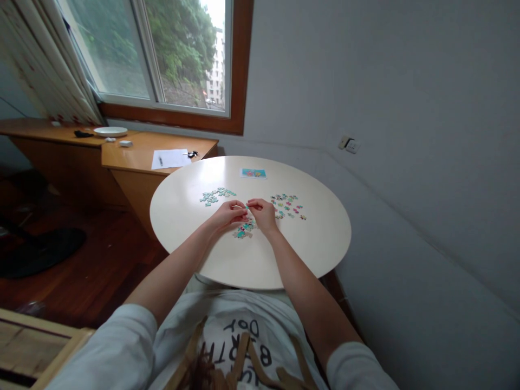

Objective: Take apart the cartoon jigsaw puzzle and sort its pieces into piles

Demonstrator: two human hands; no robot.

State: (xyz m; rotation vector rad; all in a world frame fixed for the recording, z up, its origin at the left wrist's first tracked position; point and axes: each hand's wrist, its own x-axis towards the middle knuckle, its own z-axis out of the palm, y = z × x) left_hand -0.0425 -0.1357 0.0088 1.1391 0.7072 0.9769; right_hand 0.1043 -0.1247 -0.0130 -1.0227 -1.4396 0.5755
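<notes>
My left hand [228, 214] and my right hand [264, 213] meet over the middle of the round white table, fingertips pinched together. Between them shows a small teal jigsaw puzzle piece [247, 207], mostly covered by the fingers. Just below the hands lies a cluster of teal and multicoloured puzzle pieces [242, 232], partly hidden by them. To the left is a group of pale teal pieces [209, 198]. Mixed pink, green and dark pieces [289, 206] are scattered to the right of my right hand.
The round table [317, 244] stands against the wall. At its far side lies a small colourful picture card [253, 173]. A wooden desk [138, 141] beyond the left edge bears a paper sheet [173, 158], keys [192, 154] and a white plate [110, 131].
</notes>
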